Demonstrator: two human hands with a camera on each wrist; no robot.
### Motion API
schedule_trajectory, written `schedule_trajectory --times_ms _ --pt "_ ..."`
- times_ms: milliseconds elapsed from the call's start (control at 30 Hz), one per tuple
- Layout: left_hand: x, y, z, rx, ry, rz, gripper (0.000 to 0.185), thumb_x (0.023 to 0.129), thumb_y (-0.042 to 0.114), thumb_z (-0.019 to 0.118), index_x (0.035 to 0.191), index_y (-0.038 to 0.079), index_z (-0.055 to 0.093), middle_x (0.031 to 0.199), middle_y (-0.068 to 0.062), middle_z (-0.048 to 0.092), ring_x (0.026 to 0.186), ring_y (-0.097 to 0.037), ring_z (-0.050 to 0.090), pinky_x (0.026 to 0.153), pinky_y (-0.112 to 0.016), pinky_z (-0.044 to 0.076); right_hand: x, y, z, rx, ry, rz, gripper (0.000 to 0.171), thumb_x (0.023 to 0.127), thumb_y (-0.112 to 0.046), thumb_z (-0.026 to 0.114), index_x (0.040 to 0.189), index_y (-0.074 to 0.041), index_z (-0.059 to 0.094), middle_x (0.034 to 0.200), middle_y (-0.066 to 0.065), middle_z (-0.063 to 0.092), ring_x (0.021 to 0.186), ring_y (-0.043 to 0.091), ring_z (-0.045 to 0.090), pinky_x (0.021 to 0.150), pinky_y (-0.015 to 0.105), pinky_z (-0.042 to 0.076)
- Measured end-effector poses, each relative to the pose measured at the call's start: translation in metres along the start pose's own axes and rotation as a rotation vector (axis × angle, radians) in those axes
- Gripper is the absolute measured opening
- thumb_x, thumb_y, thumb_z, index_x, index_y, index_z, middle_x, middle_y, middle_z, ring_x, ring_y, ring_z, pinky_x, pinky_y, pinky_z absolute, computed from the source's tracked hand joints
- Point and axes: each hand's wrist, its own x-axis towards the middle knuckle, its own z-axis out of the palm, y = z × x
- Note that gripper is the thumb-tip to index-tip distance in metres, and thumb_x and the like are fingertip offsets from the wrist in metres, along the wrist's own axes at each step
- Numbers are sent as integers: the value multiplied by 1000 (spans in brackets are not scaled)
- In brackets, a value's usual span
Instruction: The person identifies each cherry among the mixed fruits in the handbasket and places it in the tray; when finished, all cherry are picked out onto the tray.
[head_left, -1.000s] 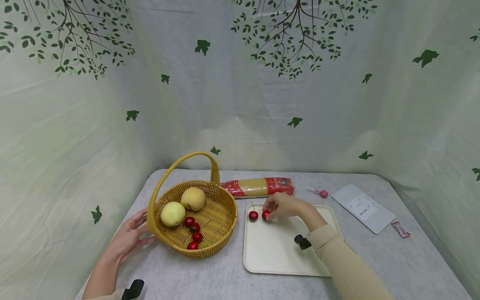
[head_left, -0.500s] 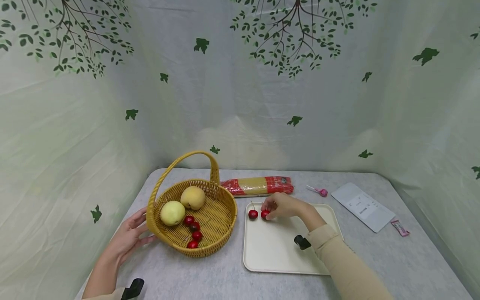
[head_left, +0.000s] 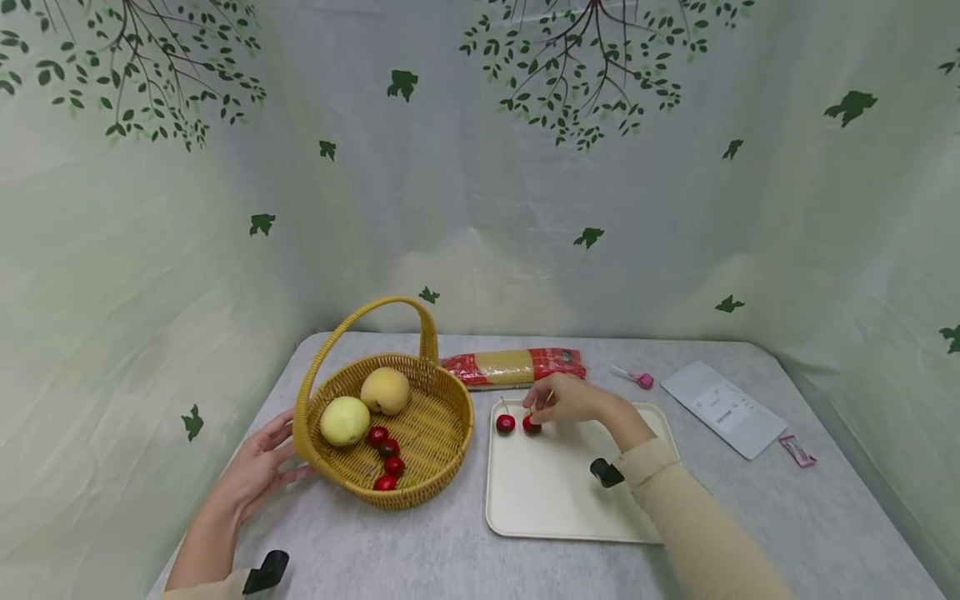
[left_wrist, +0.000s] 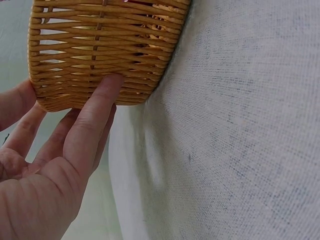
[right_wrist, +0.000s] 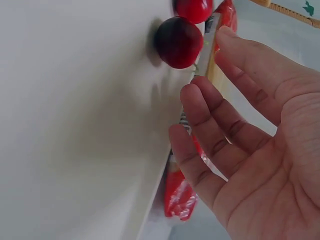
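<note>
My left hand (head_left: 253, 468) touches the side of a yellow wicker basket (head_left: 431, 442), its fingers spread along the weave. In the left wrist view the thumb rests on the basket wall (left_wrist: 105, 50). Over the back of a cream tray (head_left: 555, 508), my right hand (head_left: 572, 400) hovers with loosely bent fingers beside a dark red cherry (head_left: 532, 427). A second stemmed cherry (head_left: 506, 425) sits just left of it. The right wrist view has the nearer cherry (right_wrist: 178, 42) apart from the fingertips (right_wrist: 190, 97), with nothing held.
In the basket lie a pale green fruit (head_left: 345, 421), a yellow fruit (head_left: 386, 391) and several cherries (head_left: 388, 448). Behind the tray is a red-and-yellow noodle packet (head_left: 510, 367). Further right are a lollipop (head_left: 643, 381), a silver pouch (head_left: 723, 408) and a small pink wrapped candy (head_left: 797, 451).
My right fingers have come off the right-hand cherry and risen slightly, leaving it on the tray. The left hand stays at the basket. The head view has tilted down a little.
</note>
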Motion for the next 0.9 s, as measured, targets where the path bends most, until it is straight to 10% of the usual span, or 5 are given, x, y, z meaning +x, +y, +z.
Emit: schedule_trajectory --times_ms 900 --pt "-3 4 4 14 17 -12 72 113 15 55 172 9 15 177 -23 16 114 10 60 101 -43 64 39 -107 12 -45 -52 -239 31 104 -28 75 131 -14 71 97 1 66 87 14 58 74 24 52"
